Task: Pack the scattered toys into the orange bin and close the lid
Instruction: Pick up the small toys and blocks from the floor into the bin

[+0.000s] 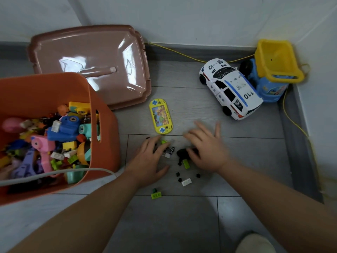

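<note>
The orange bin (107, 125) stands open at the left, holding several colourful toys. Its brown lid (87, 57) lies flat on the floor behind it. Small black, green and white bricks (186, 182) lie scattered on the floor in the middle. My left hand (151, 161) rests palm down over the left part of this pile, fingers spread, touching small pieces. My right hand (206, 147) is blurred, palm down with fingers apart, over a black piece (182, 153). A yellow handheld game toy (161, 116) lies just beyond my hands.
A white police car (229, 88) lies toward the far right, against a blue and yellow dump truck (273, 70) in the corner. A yellow cord (291, 117) runs along the wall. A green brick (156, 194) lies nearer to me. A pale cable crosses the bin's front.
</note>
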